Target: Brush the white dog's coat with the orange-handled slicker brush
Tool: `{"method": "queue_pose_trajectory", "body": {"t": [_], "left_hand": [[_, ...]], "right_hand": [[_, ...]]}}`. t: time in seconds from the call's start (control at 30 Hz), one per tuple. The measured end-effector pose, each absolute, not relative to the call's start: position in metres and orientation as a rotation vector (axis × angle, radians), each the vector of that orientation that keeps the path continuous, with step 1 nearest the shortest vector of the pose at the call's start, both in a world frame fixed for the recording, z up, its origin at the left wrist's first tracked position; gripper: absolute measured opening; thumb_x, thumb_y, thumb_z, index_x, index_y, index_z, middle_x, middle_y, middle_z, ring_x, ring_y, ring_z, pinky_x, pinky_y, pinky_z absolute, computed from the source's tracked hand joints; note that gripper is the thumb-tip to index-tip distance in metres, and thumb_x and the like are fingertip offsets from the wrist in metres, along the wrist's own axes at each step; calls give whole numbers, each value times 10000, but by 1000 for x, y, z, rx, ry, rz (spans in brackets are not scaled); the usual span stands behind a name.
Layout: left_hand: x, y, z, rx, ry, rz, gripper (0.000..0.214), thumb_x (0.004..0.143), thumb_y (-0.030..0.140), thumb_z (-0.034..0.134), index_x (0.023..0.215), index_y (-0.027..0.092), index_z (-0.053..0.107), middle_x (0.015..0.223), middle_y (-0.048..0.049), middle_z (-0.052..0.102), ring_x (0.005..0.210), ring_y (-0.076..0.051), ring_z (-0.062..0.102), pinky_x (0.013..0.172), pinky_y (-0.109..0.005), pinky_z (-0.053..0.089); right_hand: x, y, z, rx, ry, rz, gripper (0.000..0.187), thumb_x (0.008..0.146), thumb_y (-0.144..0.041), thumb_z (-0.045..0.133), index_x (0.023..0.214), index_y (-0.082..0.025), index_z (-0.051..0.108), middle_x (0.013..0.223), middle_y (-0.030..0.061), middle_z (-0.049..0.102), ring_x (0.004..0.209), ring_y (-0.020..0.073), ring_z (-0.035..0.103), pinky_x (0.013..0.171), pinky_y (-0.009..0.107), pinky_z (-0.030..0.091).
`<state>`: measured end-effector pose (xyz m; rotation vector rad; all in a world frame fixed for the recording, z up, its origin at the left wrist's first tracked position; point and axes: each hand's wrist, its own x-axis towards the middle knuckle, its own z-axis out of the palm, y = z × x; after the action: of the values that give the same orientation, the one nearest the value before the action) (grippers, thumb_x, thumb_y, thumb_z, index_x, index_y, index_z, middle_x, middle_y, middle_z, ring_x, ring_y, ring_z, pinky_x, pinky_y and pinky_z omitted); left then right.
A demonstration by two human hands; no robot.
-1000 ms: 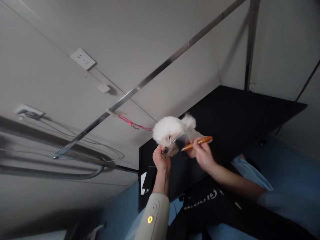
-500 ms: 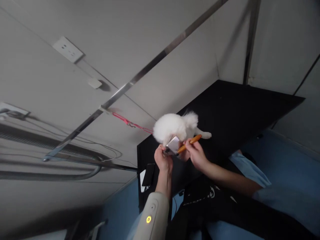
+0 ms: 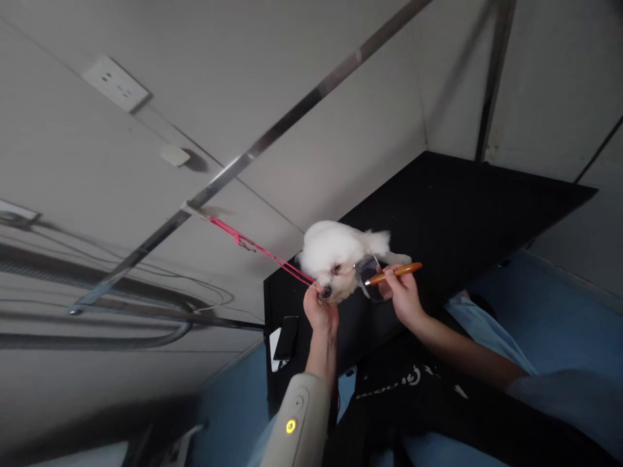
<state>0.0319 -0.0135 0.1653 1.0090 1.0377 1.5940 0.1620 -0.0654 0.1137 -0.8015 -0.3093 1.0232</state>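
Observation:
A small white dog [image 3: 335,250] is on the black grooming table [image 3: 467,214], its head turned toward me. My left hand [image 3: 321,310] is closed on the dog's muzzle, with fingers right beside the dark nose. In my right hand [image 3: 403,295] is a slicker brush [image 3: 394,274], gripped by its orange wooden handle. The brush's flat rectangular head is at the side of the dog's face; whether the pins touch the fur I cannot tell. A pink leash [image 3: 257,246] runs from the metal bar down to the dog.
A metal bar [image 3: 292,133] crosses diagonally above the table. A black phone-like slab [image 3: 286,338] lies over a white object at the table's left end. Along the wall are a socket [image 3: 117,83], cables and a grey hose [image 3: 97,340].
The brush has moved right, away from in front of the dog's face, so its eye and nose now show. My left hand stays at the muzzle.

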Motion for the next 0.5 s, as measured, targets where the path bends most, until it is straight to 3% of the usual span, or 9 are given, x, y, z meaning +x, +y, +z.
{"method": "queue_pose_trajectory", "body": {"t": [0.17, 0.33, 0.5], "left_hand": [[34, -14, 156, 912, 1011, 1636, 379, 665, 395, 703, 586, 186, 397, 582, 64, 436, 546, -75, 454, 586, -214, 405], [40, -14, 151, 912, 968, 1597, 391, 689, 417, 693, 585, 186, 395, 586, 53, 463, 565, -86, 485, 599, -221, 413], [44, -9, 149, 839, 999, 1624, 358, 658, 375, 694, 556, 187, 407, 548, 55, 463, 528, -80, 466, 577, -217, 389]], "right_hand": [[155, -67, 112, -749, -372, 1155, 398, 733, -566, 744, 847, -232, 559, 818, -2, 635, 801, 178, 638, 763, 319, 540], [165, -65, 105, -812, -275, 1007, 396, 736, -550, 747, 845, -239, 528, 768, -23, 617, 728, 160, 620, 712, 307, 537], [162, -60, 106, -748, -381, 1100, 358, 759, -529, 744, 849, -230, 568, 810, -4, 644, 758, 168, 632, 728, 313, 539]]}}
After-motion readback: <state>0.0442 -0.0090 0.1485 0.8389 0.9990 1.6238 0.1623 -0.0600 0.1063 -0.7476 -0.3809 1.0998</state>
